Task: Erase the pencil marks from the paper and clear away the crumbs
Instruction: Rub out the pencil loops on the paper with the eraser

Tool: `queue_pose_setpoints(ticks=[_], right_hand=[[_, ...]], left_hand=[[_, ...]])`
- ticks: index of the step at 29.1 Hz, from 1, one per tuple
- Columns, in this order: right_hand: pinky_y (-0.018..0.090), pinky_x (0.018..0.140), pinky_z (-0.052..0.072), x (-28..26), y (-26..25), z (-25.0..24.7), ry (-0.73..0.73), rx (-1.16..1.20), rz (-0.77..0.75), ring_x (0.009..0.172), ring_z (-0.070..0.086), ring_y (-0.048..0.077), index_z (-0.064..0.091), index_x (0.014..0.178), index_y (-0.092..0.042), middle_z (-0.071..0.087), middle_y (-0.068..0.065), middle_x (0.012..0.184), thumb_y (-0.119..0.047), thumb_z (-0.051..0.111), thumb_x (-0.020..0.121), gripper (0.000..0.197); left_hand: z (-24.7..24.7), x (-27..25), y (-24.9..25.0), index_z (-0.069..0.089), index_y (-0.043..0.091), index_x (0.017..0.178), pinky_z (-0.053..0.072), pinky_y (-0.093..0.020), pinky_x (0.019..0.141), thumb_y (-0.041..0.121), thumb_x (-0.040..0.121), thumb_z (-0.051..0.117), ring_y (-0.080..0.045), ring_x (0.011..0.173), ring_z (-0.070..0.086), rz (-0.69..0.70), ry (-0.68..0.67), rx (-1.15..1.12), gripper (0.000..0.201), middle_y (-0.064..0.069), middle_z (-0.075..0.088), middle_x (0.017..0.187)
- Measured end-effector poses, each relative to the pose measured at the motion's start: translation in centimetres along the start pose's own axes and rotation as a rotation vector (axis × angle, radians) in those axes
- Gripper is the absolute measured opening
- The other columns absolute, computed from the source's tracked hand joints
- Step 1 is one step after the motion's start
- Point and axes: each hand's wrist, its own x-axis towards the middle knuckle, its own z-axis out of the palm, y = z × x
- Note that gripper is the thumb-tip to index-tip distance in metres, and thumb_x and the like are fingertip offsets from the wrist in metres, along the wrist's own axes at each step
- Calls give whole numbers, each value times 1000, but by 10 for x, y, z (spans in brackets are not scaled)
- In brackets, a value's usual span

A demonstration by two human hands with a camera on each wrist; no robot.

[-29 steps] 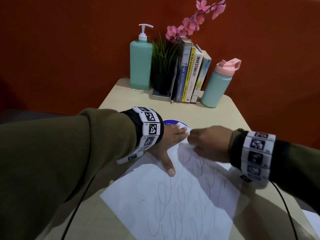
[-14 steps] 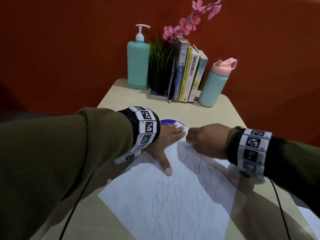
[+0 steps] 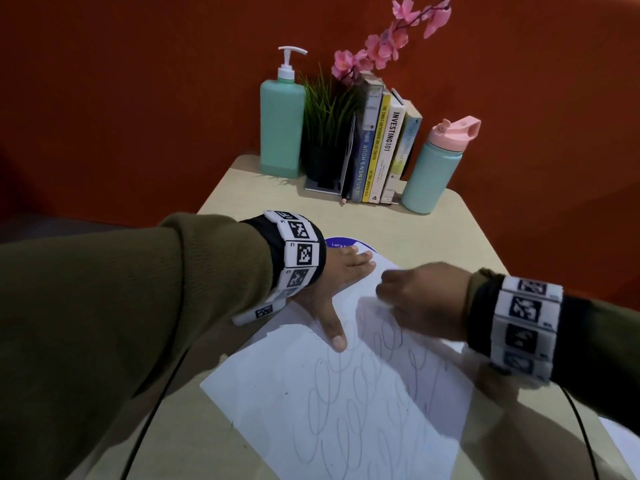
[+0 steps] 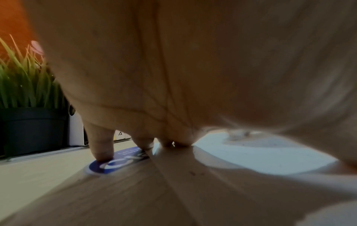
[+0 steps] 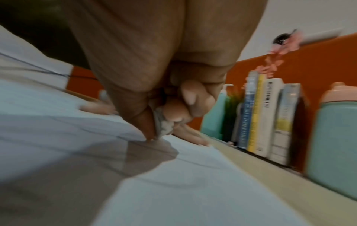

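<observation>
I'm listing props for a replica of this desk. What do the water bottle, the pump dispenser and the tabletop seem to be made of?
Water bottle: teal body with a matte, even coat, probably painted metal; pink lid looks plastic.
Pump dispenser: matte mint plastic, white plastic pump.
Tabletop: pale wood-grain surface, likely laminate; faint streaks show in the left wrist view.

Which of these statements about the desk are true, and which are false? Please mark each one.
1. The left hand lies flat, fingers straight, on the paper. True.
2. The right hand is empty. False: it pinches a small eraser against the paper.
3. Every pencil loop is already erased. False: many loops remain on the near part of the sheet.
4. The water bottle with a pink lid stands right of the books. True.
5. The pump bottle lies on its side. False: it stands upright.
</observation>
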Motion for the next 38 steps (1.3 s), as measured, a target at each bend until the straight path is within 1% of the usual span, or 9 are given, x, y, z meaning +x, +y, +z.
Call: queue_pose_setpoints(ticks=[3,7,12,17,22,27,31,36,38], right_hand=[[37,67,47,-9,-15,2,-38,15,-112,83,59,32,52,104,-18,52,1,105,-24,43,92,16],[32,68,44,2,15,-5,-27,-11,82,89,58,29,50,100,-19,55,2,109,-26,44,91,13],[35,68,43,-11,-26,-1,-25,91,-135,89,59,31,55,103,-18,55,1,107,-27,46,91,18],[36,77,51,5,10,-12,-16,45,63,91,59,27,47,92,-22,54,2,103,-26,46,89,6],[31,70,37,-1,-25,-7,-50,62,-87,95,57,27,53,106,-22,53,-2,111,-28,45,92,18],[34,70,50,20,17,-7,-14,75,85,78,51,21,42,88,-22,52,1,94,-25,46,90,6],[36,71,51,25,22,-2,-46,-4,88,82,56,24,54,99,-16,52,2,94,-26,42,94,16],[30,59,49,8,-5,2,92,-162,-88,73,47,16,61,99,-18,56,-1,99,-30,50,93,18],[32,59,50,1,-19,4,68,-135,-167,80,57,19,58,99,-19,56,-2,100,-32,49,93,17]], left_hand=[[2,1,-1,-15,20,154,-2,-45,119,88,56,61,-17,149,-16,-3,6,0,142,2,-20,163],[1,1,0,-16,21,154,-2,-46,119,87,58,61,-17,149,-16,-9,9,3,140,3,-20,162],[2,1,0,-16,20,155,-3,-45,118,87,57,62,-18,149,-17,-2,6,-7,141,2,-21,162],[2,1,0,-15,20,154,-2,-46,119,87,59,60,-18,150,-14,0,15,16,139,2,-19,163],[3,0,0,-14,19,155,-2,-43,118,87,58,61,-19,150,-14,-5,23,19,140,0,-19,163],[-1,-1,3,-14,20,155,0,-44,119,87,60,59,-19,150,-13,-11,6,20,137,1,-18,163],[2,-12,-2,-14,23,155,3,-50,120,89,60,57,-19,151,-11,-46,-19,24,135,1,-18,163],[7,-20,-11,-18,24,154,0,-58,118,91,60,53,-17,149,-17,-38,-46,76,136,4,-24,161],[8,-21,-10,-17,23,154,1,-58,118,91,60,54,-17,149,-17,-42,-46,83,136,3,-24,161]])
